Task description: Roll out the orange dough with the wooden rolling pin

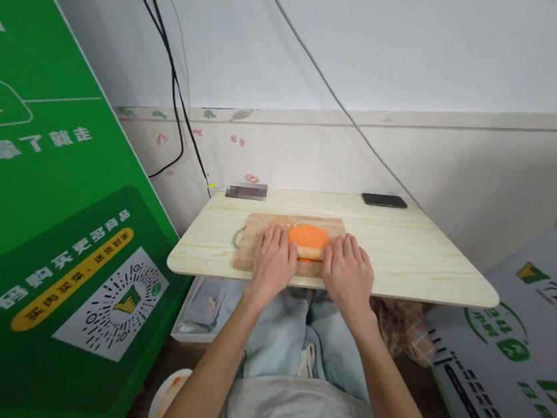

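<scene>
A wooden cutting board [247, 259] with a metal ring handle at its left lies near the front of the table. On it is a flat, rounded sheet of orange dough or modelling clay [310, 234]; I cannot tell which. A light wooden rolling pin [309, 253] lies across the front part of the sheet. My left hand [276, 256] is closed over the pin's left end, and my right hand [349, 269] covers its right end. Both ends of the pin are hidden under my fingers.
A black phone [384, 200] lies at the back right of the pale wooden table [423, 259]. At the back left is a blurred dark object [247, 191]. Cables hang along the wall. A green panel [71, 212] stands left, a white printed panel [521, 330] right.
</scene>
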`<state>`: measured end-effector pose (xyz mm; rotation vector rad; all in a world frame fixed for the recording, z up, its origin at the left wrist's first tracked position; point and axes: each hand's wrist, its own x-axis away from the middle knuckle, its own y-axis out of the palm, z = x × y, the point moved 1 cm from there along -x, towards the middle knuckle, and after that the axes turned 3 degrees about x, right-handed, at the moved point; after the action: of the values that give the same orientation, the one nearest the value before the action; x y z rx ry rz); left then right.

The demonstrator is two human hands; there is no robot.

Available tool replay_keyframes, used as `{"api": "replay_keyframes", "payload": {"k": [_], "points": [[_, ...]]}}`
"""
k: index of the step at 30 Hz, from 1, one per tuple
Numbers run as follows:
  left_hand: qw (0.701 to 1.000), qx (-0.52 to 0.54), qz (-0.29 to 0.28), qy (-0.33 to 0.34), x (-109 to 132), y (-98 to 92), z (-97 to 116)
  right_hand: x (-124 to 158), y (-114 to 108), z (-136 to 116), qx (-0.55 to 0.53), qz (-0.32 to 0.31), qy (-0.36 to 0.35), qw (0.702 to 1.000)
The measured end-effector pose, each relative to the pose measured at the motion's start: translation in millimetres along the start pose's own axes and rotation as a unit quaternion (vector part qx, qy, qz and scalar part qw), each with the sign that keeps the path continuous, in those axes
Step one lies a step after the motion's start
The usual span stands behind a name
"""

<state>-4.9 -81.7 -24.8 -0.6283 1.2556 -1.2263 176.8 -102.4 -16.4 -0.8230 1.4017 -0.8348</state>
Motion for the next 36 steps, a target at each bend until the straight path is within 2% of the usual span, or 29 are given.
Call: {"api": "replay_keyframes", "payload": {"k": [3, 9, 12, 14, 16, 21, 24, 28, 33, 36], "points": [[1.0, -0.002, -0.015, -0.009, -17.4, -0.8, -1.6, -17.4, 2.6, -0.1, -0.011, -0.029, -0.002, 1.0], [0.993, -0.002, -0.117, -0.026, -86.6, -9.2, -6.2, -97.8, 1.4, -0.2, -0.004, -0.159, -0.027, 0.987], [0.991, 0.001, -0.133, -0.028, -96.9, -11.7, -7.1, -108.6, -0.4, -0.2, -0.003, -0.18, -0.04, 0.983], [0.993, -0.002, -0.12, -0.02, -86.4, -11.4, -6.8, -94.9, -0.7, -0.2, -0.003, -0.155, -0.039, 0.987], [0.996, -0.002, -0.087, -0.007, -64.0, -9.0, -6.0, -66.9, 0.3, 0.0, -0.006, -0.11, -0.034, 0.993], [0.998, 0.016, 0.049, 0.027, 3.2, 4.8, -6.3, 12.7, 4.9, 0.0, -0.027, 0.06, -0.033, 0.997], [0.995, 0.019, 0.09, 0.041, 16.7, 10.9, -8.0, 26.0, 9.5, 0.3, -0.033, 0.101, -0.036, 0.994], [0.998, 0.006, 0.049, 0.025, -8.1, 8.0, -7.4, -4.6, 14.3, 4.0, -0.035, 0.065, -0.048, 0.996], [0.999, -0.006, -0.037, -0.024, -60.4, -4.9, -3.4, -66.0, 12.3, 6.6, -0.024, -0.055, -0.069, 0.996], [0.995, -0.002, -0.082, -0.057, -82.1, -9.4, -2.2, -91.6, 9.9, 5.2, -0.003, -0.116, -0.068, 0.991]]}}
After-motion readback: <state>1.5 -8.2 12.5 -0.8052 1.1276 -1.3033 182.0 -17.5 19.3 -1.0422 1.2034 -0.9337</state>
